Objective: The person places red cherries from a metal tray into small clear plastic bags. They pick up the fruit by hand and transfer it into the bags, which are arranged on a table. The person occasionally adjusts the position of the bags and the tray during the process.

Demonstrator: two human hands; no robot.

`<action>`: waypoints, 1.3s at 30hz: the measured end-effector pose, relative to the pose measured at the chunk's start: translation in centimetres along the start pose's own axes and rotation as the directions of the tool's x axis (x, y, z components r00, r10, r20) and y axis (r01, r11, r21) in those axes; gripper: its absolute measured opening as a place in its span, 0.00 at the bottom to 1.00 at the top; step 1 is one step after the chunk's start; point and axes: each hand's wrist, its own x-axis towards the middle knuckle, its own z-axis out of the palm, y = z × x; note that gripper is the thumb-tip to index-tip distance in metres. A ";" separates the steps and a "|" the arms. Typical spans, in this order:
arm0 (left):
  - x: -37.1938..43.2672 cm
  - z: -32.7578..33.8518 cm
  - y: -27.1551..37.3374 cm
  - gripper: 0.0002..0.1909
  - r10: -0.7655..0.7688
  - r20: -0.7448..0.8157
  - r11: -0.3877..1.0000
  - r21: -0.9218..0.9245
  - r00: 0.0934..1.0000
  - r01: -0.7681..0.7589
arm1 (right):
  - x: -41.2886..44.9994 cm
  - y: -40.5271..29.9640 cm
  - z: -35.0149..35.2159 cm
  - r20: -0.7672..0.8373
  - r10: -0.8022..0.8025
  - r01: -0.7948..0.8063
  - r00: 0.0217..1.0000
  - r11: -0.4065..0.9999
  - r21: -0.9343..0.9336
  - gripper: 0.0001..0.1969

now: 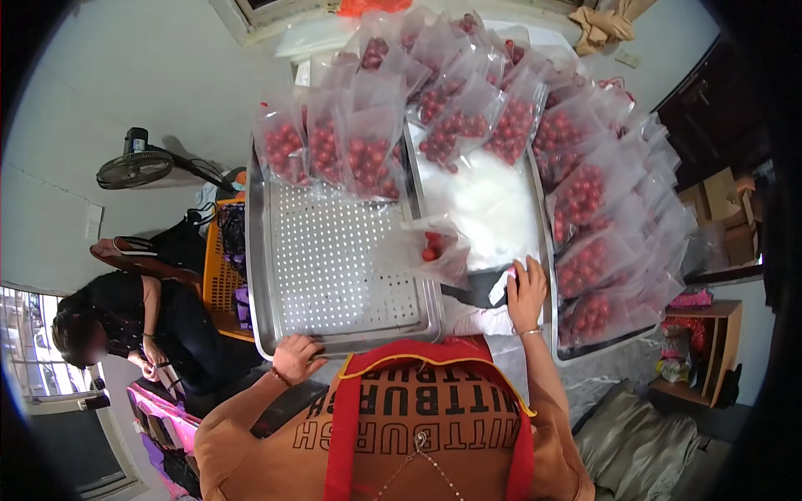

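My left hand (297, 358) grips the near left corner of a perforated metal tray (341, 269), fingers over its rim. My right hand (527, 294) lies at the right side of the middle tray (546, 250), fingertips beside a small crumpled white thing (500, 289). Whether it holds that thing is not clear. A dark flat surface (467, 294) shows left of this hand. One clear plastic bag (438, 250) with a few small round red balls, possibly fruit, leans across the rim between the trays. Fuller bags (373, 163) stand at the perforated tray's far end.
Many filled bags (586, 200) crowd the right tray and the table's far side. White sheet-like material (492, 200) lies in the middle tray. To the left, a seated person (125, 319) handles something small near an orange plastic basket (213, 269) and a fan (135, 166).
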 end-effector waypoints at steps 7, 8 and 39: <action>-0.2 0.1 0.0 0.19 0.029 0.043 0.998 0.049 0.999 -0.031 | 0.0 0.1 0.0 0.001 0.002 -0.002 1.000 1.000 -0.001 0.18; -0.2 0.0 0.0 0.20 0.041 0.019 0.999 0.017 0.999 -0.041 | 0.0 0.0 0.0 0.004 0.000 0.000 1.000 1.000 -0.004 0.18; -0.3 1.8 -1.0 0.22 -0.082 0.047 0.995 0.068 0.996 0.079 | -0.1 0.0 -0.1 -0.036 0.013 -0.013 0.999 1.000 0.012 0.18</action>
